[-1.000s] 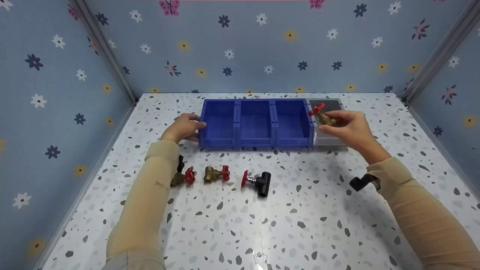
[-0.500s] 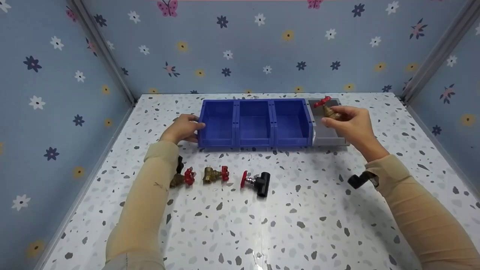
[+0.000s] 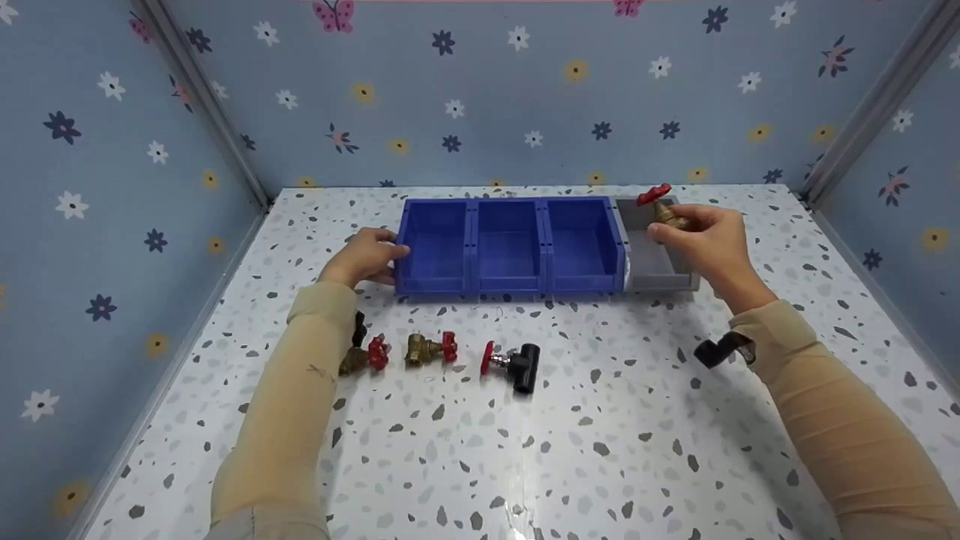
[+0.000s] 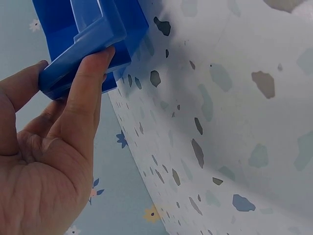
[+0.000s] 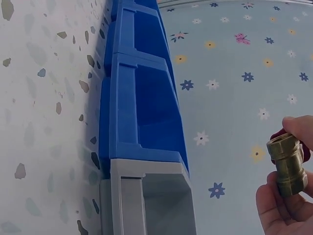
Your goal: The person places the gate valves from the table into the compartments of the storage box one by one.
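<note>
My right hand pinches a brass valve by its body, the red handwheel pointing up. It is above the right side of the grey bin, at the right end of the bin row. In the right wrist view the brass valve body sits between thumb and fingers, its handwheel mostly hidden. At the other end, my left hand grips the side wall of the leftmost blue bin. The left wrist view shows thumb and fingers on that blue bin's edge.
Nearer me on the speckled table lie a brass valve, a black tee-shaped valve with a red handwheel, and another red-wheeled valve partly behind my left sleeve. Two more blue bins fill the row's middle.
My right hand has moved to the right and slightly farther back with the brass valve, uncovering more of the grey bin. The left hand keeps its hold on the blue bin.
</note>
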### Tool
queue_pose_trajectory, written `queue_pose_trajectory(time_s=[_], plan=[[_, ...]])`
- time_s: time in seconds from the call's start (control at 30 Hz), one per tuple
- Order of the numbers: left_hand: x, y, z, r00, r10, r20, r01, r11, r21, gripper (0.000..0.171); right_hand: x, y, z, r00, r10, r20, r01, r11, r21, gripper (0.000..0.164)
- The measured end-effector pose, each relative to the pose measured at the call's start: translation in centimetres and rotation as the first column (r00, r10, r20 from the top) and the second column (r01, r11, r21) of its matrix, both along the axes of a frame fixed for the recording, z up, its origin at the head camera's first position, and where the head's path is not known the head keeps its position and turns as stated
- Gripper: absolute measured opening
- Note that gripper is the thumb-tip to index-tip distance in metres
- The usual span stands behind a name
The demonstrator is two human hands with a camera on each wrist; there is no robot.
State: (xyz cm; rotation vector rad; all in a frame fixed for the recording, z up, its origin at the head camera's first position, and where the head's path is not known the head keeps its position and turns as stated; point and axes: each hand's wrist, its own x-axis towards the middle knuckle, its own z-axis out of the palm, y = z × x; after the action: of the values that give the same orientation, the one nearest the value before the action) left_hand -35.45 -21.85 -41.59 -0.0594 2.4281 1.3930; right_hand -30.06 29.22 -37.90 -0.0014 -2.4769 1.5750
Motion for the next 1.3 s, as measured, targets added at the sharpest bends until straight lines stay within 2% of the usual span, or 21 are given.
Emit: queue_pose_trajectory(time_s=[0.7,1.3], plan=[[-0.2,0.0,-0.1,1.000,0.020,0.017,-0.020,1.000,-0.022,0.054,-2.1,-0.1,0.1,0.994,-0.078,0.075,0.076,0.997,0.030,0.060],[-0.3,0.0,0.0,0.999,0.017,0.028,-0.017,1.000,-0.003,0.052,-4.0,-0.2,-0.5,0.976,-0.115,0.183,0.099,0.991,0.090,0.064]])
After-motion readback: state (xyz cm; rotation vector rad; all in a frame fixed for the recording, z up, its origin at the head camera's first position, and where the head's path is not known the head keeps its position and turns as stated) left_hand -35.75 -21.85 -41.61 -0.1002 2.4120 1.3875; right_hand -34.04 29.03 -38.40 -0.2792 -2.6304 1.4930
